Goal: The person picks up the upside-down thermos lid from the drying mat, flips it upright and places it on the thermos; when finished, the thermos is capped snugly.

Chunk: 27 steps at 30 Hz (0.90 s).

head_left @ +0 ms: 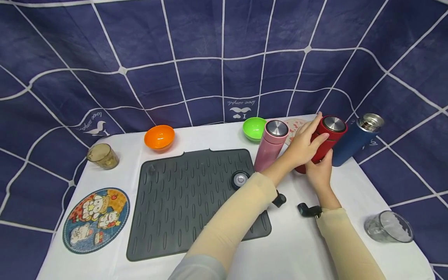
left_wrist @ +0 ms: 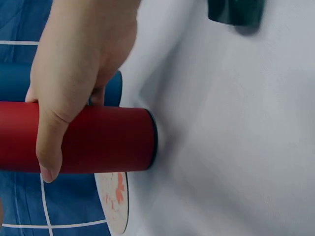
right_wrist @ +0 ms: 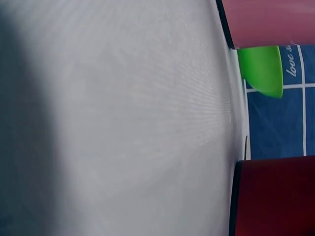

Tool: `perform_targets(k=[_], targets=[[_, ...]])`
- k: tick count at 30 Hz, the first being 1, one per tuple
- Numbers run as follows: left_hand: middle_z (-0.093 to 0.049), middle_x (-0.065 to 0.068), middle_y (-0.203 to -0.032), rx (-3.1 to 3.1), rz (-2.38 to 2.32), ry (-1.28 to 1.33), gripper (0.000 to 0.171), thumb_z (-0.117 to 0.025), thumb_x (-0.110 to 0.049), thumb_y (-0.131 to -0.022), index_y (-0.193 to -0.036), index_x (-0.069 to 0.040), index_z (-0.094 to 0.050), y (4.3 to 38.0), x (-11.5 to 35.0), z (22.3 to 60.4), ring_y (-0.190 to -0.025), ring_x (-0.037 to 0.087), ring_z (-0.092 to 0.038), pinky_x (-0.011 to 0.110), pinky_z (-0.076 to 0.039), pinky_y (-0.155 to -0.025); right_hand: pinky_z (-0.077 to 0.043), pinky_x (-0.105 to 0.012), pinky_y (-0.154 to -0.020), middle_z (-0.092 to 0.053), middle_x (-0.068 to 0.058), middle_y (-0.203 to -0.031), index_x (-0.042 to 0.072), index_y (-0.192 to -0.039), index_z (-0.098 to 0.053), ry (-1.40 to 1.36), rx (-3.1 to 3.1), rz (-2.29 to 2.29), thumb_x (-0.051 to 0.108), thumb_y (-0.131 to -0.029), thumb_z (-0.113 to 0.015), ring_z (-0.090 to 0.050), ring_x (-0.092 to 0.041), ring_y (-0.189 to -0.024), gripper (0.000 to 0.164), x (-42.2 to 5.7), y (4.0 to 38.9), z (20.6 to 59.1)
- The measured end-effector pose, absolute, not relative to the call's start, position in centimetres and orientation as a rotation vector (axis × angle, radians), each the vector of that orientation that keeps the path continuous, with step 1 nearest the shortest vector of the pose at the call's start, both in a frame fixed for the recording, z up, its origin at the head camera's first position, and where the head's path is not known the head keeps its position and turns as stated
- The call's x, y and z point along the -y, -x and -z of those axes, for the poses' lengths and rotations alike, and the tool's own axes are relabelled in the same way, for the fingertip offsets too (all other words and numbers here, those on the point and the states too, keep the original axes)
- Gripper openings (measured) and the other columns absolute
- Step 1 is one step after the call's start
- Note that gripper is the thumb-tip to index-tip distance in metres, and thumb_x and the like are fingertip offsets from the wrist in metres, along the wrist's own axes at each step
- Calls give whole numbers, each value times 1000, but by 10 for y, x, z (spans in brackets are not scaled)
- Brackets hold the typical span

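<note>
A red thermos (head_left: 320, 146) with a silver-topped lid stands on the white table at the back right. Around its upper part my left hand (head_left: 303, 144) is curled, thumb and fingers on either side near the lid. Lower down, my right hand (head_left: 320, 171) grips the body; the left wrist view shows this right hand (left_wrist: 81, 64) with its thumb across the red thermos (left_wrist: 108, 140). Just right of it a blue bottle (head_left: 353, 142) stands without a lid, its steel mouth showing. Left of my hands is a pink thermos (head_left: 269, 147) with its lid on.
A grey drying mat (head_left: 182, 198) carries a round black-and-silver cap (head_left: 240, 179). Behind are an orange bowl (head_left: 159, 137) and a green bowl (head_left: 254, 129). An amber glass (head_left: 103, 156) and round cartoon mat (head_left: 96, 221) lie left; a clear glass (head_left: 388, 226) stands right.
</note>
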<state>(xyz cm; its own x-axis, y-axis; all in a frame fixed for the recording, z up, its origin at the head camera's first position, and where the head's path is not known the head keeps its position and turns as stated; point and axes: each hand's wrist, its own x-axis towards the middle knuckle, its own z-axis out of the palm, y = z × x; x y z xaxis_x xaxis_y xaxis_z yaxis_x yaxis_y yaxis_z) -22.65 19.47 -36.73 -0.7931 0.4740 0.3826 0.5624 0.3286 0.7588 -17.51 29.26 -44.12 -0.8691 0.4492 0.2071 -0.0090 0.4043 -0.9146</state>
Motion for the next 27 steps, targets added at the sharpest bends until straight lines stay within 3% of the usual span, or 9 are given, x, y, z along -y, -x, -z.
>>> perform_targets(k=[7,13,20,25,27], targets=[[-46,-6,-133,2411,1604,869,72,-65,-44,-86,-142,-16,-30,224,-199,367,-122,-1,-41,10,-34,-101,-38,-38,-105,-45,-8,-138,19,-141,-28,394,2249,-1488,15,-85,-65,-43,-17,-128,67,-293,174,438],[-38,-1,-144,2465,1473,919,60,-50,-39,-96,-148,-19,-25,223,-199,369,-133,7,-34,20,-30,-109,-39,-35,-102,-46,-5,-136,24,-140,-28,378,2235,-1462,17,-85,-67,-44,-14,-126,68,-302,182,456],[-41,-12,-133,2463,1532,775,80,-69,-54,-79,-141,-23,-30,221,-207,363,-123,-1,-36,14,-36,-98,-39,-23,-93,-49,-6,-130,21,-137,-31,347,2235,-1433,14,-86,-65,-47,-11,-119,61,-301,181,458],[-40,-6,-141,2492,1472,855,68,-61,-45,-88,-144,-23,-30,223,-203,358,-130,3,-33,19,-29,-106,-37,-32,-104,-46,-3,-137,28,-140,-28,356,2246,-1447,17,-85,-67,-42,-9,-127,69,-302,180,458],[-38,-8,-144,2516,1490,871,70,-61,-45,-88,-147,-26,-27,223,-202,357,-132,3,-32,21,-30,-108,-36,-30,-104,-45,-2,-137,27,-140,-28,346,2235,-1447,16,-85,-67,-42,-9,-127,69,-303,182,458]])
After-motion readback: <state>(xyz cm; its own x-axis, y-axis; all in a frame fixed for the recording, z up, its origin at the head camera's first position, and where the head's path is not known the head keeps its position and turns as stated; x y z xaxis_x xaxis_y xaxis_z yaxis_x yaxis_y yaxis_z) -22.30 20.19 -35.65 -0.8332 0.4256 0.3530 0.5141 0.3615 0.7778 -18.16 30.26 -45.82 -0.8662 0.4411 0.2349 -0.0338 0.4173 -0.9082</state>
